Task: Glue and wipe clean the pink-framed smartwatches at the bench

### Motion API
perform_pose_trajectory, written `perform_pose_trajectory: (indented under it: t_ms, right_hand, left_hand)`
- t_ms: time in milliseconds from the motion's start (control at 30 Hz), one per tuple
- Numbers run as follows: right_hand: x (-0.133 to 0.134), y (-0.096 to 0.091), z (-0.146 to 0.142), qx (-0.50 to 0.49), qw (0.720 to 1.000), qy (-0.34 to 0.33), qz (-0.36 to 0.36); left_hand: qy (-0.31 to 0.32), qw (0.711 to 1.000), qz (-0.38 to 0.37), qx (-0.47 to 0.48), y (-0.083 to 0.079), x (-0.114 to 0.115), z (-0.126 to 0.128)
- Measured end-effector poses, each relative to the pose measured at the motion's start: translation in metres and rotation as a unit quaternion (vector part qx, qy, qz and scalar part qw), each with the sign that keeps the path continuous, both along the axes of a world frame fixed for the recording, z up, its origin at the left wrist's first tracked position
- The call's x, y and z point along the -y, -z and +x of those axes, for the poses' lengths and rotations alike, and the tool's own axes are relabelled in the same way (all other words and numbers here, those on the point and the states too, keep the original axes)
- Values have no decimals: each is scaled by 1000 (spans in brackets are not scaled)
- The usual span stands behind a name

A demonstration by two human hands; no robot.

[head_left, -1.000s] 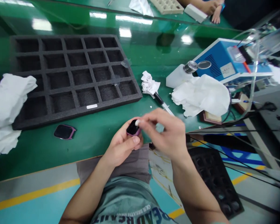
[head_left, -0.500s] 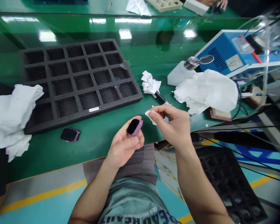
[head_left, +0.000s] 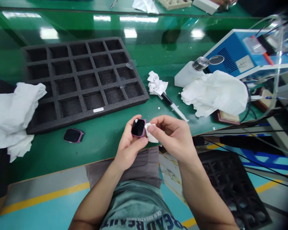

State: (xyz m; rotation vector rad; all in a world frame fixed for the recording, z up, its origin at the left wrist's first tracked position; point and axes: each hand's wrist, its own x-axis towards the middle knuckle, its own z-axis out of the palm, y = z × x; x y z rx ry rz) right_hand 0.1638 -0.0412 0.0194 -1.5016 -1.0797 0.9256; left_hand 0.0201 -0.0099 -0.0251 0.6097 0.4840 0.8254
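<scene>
My left hand (head_left: 131, 143) grips a purple smartwatch case (head_left: 138, 128) by its edges, its dark screen facing up. Pinched in my right hand (head_left: 174, 135) is a small white wipe (head_left: 152, 135), held against or right beside the case's right edge; exact contact is hard to make out. A second purple watch case (head_left: 73, 135) lies screen up on the green bench to the left. Beyond my right hand lies a syringe-like tool (head_left: 174, 107) with a black section, its far end wrapped in crumpled white paper (head_left: 157, 83).
A black foam tray (head_left: 91, 110) with bare compartments lies at the back left. White cloths (head_left: 12, 111) hang at the far left. On the right are a pump bottle (head_left: 188, 75), a white cloth pile (head_left: 216, 92) and a blue machine (head_left: 232, 54). Another foam tray (head_left: 249, 198) sits below.
My right hand has moved left with the wipe, up to the watch case. The case has turned so its screen faces me more squarely. More of the syringe-like tool is uncovered.
</scene>
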Motion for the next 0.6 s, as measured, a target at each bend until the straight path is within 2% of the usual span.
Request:
perform_pose_trajectory:
  t_ms: [167, 367, 600]
  right_hand:
    - [4, 0, -5, -30, 999, 15, -28]
    - [5, -7, -13, 1, 998, 29, -48]
    - [8, -6, -20, 19, 997, 63, -33]
  left_hand:
    - [-28, 997, 57, -50, 5, 5, 1]
    - [-40, 990, 96, -96, 1, 8, 2]
    - [-71, 968, 192, -149, -3, 5, 2]
